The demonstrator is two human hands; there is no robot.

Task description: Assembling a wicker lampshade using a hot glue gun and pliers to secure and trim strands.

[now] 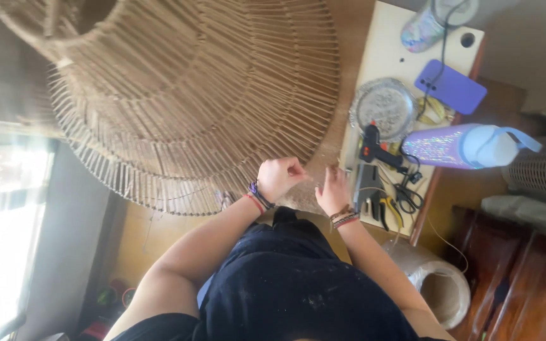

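The large woven lampshade frame fills the upper left and centre of the frame, its rim of thin wrapped ribs reaching down to the middle. Both hands work at that lower rim. The left hand, just below the rim at centre, is closed into a loose fist, fingers curled in as if pinching a fine strand, though the strand itself is too thin to make out. The right hand, just beside it to the right, has its fingers bent and partly spread, tips toward the rim; I cannot tell whether it grips anything.

Judging from this, the wrapping goes best with the strand kept taut, one hand holding tension while the other guides it between ribs so the spacing stays even.

To the right stands a narrow table carrying a black glue gun, scissors, yellow-handled pliers, a round foil dish, a purple phone and a glittery bottle lying on its side. A big spool of twine sits at lower right. The glue gun and its cord lie near the right hand and could snag the strand.
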